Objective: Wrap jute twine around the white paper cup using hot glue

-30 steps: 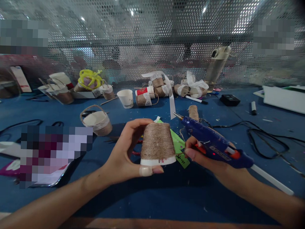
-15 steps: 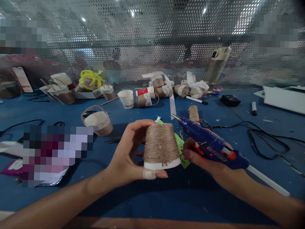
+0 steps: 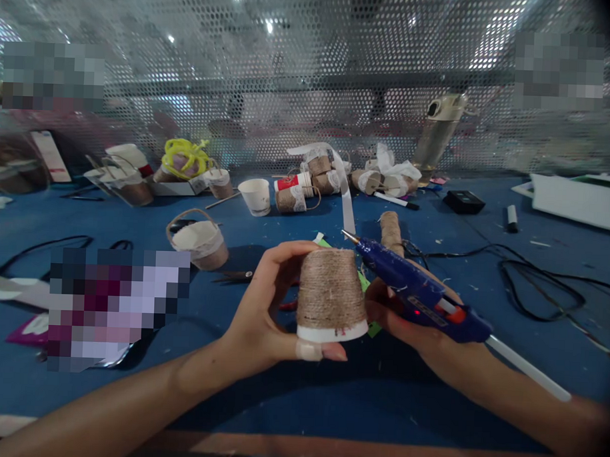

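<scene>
Upside down in my left hand point(image 3: 269, 314) is a paper cup point(image 3: 331, 293) wrapped in brown twine, its white rim showing at the bottom. The thumb, with a pale bandage on it, presses below the rim and the fingers go over the far side. My right hand point(image 3: 407, 312) is closed around a blue glue gun point(image 3: 408, 279), with a red light lit and a white glue stick out of its back. The gun's metal nozzle points up and left, above the cup's right edge. Behind the cup lie a green paper piece point(image 3: 375, 327) and scissors point(image 3: 236, 277), partly hidden.
A twine-covered basket point(image 3: 199, 243) stands at left, near a phone-like flat item point(image 3: 122, 315), blurred out. Behind are a white paper cup point(image 3: 256, 196), a twine roll point(image 3: 392, 233), white ribbon point(image 3: 348, 210) and a bottle point(image 3: 438, 136). Black cord point(image 3: 513, 289) loops at right.
The cup and my left hand have shifted slightly right in view, and the cup sits closer to the glue gun. The whole scene has also moved a little. Both grips are the same.
</scene>
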